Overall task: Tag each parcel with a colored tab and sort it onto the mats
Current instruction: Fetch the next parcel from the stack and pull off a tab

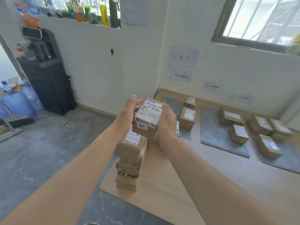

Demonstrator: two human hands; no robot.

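I hold a small brown parcel (146, 118) with a white shipping label, raised above the table. My left hand (129, 111) presses its left side with fingers extended, and my right hand (167, 124) grips its right side and underside. Directly below stands a tall stack of parcels (129, 161) near the table's left edge. Grey mats lie on the table: a left mat (174, 104) with two parcels (187, 117), a middle mat (215, 132) with two parcels (238, 133), and a right mat (285, 159) with several. No colored tab shows.
The wooden table (170, 184) fills the lower right. Paper signs (183, 58) hang on the wall above the mats. A black water dispenser (47, 75) and blue water jugs (17, 103) stand at the left on the grey floor. Bottles line a ledge up top.
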